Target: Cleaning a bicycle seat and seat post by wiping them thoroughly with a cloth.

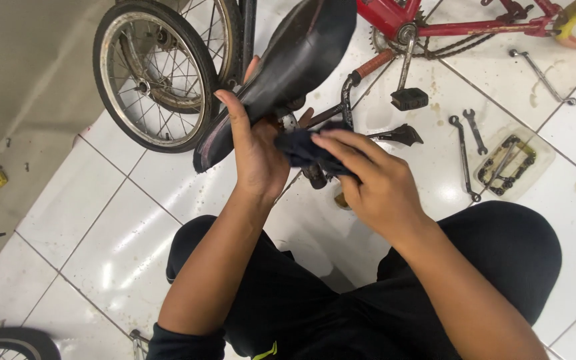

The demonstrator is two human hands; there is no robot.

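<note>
My left hand (253, 148) grips a black bicycle saddle (288, 63) by its narrow end, holding it up over the tiled floor. My right hand (368, 179) is closed on a dark cloth (305, 148) pressed against the saddle's underside, near its metal clamp. Both forearms reach out over my knees in black clothing.
A small spoked wheel (158, 73) stands at the upper left. A red bicycle frame (435, 20) with chain, crank and pedal (409, 99) lies at the top. Wrenches (465, 157) and a clear tray (511, 163) holding a chain rest on the white tiles at the right.
</note>
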